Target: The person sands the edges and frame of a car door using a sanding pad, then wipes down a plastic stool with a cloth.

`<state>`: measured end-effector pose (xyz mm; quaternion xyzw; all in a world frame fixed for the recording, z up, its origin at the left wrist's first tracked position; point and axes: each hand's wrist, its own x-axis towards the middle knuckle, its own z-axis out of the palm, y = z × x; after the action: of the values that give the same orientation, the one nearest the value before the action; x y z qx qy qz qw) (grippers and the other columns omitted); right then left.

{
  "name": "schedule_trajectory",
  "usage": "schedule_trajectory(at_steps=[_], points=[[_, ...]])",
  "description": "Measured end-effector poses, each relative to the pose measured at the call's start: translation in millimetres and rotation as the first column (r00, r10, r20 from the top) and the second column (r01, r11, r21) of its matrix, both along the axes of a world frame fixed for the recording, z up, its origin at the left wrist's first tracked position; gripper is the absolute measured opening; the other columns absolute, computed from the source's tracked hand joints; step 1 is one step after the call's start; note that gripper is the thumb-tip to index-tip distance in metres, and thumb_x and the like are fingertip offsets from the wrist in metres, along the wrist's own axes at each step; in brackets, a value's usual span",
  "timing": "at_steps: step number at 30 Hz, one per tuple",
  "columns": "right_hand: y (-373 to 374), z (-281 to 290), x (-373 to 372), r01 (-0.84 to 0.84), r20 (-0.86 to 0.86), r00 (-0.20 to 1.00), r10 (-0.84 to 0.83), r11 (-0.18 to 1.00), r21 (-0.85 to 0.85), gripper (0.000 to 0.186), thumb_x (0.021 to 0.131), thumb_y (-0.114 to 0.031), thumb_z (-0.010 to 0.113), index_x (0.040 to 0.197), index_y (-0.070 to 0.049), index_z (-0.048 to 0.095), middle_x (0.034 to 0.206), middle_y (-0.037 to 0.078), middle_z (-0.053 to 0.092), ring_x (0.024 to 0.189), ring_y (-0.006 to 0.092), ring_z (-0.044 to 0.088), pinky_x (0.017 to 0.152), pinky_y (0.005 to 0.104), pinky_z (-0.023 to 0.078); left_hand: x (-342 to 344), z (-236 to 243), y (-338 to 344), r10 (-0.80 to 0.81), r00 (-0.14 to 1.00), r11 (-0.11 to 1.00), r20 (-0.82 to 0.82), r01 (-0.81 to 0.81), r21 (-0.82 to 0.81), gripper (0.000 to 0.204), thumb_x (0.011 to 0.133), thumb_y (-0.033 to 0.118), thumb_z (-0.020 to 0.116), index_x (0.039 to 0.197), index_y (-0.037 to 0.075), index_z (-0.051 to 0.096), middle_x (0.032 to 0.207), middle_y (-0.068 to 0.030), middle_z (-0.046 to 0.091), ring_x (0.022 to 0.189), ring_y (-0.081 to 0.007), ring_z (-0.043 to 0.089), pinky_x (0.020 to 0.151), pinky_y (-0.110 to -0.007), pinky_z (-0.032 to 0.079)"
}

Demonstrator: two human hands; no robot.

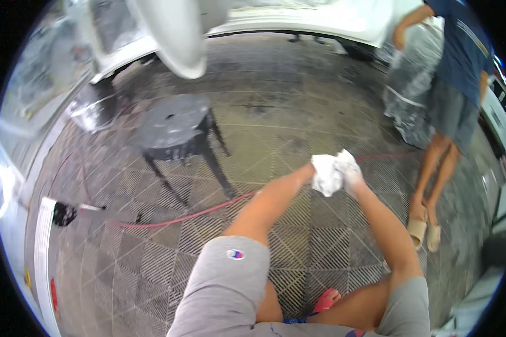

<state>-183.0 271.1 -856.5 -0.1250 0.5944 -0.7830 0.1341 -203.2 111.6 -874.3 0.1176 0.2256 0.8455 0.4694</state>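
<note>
Both my arms reach forward over the floor, and my hands meet at a crumpled white cloth (325,174). My left hand (314,167) is mostly covered by the cloth and seems closed on it. Close against it on the right, my right hand (352,177) looks whitish and also grips the cloth, part of which sticks up above the fingers. Whether the white on this hand is a glove, dust or more cloth, I cannot tell. Single fingers do not show clearly on either hand.
A dark, paint-marked plastic stool (177,121) stands ahead on the left. A red hose (191,217) crosses the tiled floor. Overhead at the front hang white panels (177,39). A person (455,73) in sandals stands at right beside a plastic-wrapped object (413,84).
</note>
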Motion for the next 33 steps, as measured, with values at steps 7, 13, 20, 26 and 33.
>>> schedule_trajectory(at_steps=[7, 13, 20, 26, 33], points=[[5.3, 12.8, 7.5, -0.178, 0.22, 0.959, 0.18, 0.984, -0.027, 0.029, 0.091, -0.01, 0.064, 0.118, -0.01, 0.054, 0.104, 0.003, 0.063, 0.097, 0.019, 0.065, 0.082, 0.0383, 0.056, 25.4, 9.5, -13.7, 0.319, 0.948, 0.94, 0.01, -0.315, -0.13, 0.03, 0.099, 0.032, 0.047, 0.104, 0.006, 0.062, 0.093, -0.0094, 0.066, 0.08, -0.0259, 0.064, 0.07, -0.046, 0.053], [1.8, -12.3, -4.6, 0.242, 0.165, 0.945, -0.283, 0.942, 0.231, 0.026, 0.083, -0.005, 0.07, 0.109, -0.002, 0.066, 0.092, 0.004, 0.067, 0.077, 0.0132, 0.064, 0.065, 0.0318, 0.054, 26.0, 1.6, -24.0, 0.413, 0.911, 0.88, -0.008, -0.401, -0.256, 0.048, 0.102, 0.045, 0.042, 0.116, 0.003, 0.06, 0.109, -0.0133, 0.068, 0.095, -0.0287, 0.067, 0.084, -0.048, 0.055], [9.3, -23.3, -8.8, 0.367, -0.018, 0.923, -0.384, 0.868, 0.334, 0.021, 0.086, -0.015, 0.067, 0.092, 0.004, 0.071, 0.082, 0.006, 0.071, 0.072, 0.0141, 0.064, 0.064, 0.0301, 0.051, 12.3, -34.5, -14.5, 0.21, 0.957, 0.839, -0.198, -0.281, -0.467, 0.043, 0.098, 0.024, 0.049, 0.132, 0.0, 0.053, 0.12, -0.0151, 0.066, 0.107, -0.027, 0.067, 0.092, -0.044, 0.056], [46.9, -46.0, -33.3, 0.821, -0.42, 0.57, -0.706, 0.498, 0.278, 0.037, 0.095, -0.032, 0.062, 0.088, 0.005, 0.067, 0.083, 0.013, 0.069, 0.077, 0.0198, 0.065, 0.076, 0.0356, 0.052, -9.9, -20.8, 11.1, 0.477, 0.835, 0.704, -0.274, -0.55, -0.449, 0.032, 0.091, 0.007, 0.055, 0.119, -0.008, 0.057, 0.112, -0.0196, 0.067, 0.1, -0.0308, 0.069, 0.086, -0.04, 0.058], [58.6, -65.9, -86.2, 0.525, 0.077, 0.771, -0.632, 0.7, 0.485, 0.05, 0.105, -0.032, 0.038, 0.142, 0.002, 0.044, 0.111, 0.019, 0.068, 0.108, 0.0306, 0.061, 0.097, 0.0414, 0.042, 13.7, 114.7, -91.2, 0.626, 0.582, 0.717, -0.519, -0.692, 0.089, 0.047, 0.1, 0.036, 0.054, 0.132, 0.003, 0.052, 0.126, -0.0142, 0.063, 0.115, -0.0288, 0.062, 0.099, -0.048, 0.051]])
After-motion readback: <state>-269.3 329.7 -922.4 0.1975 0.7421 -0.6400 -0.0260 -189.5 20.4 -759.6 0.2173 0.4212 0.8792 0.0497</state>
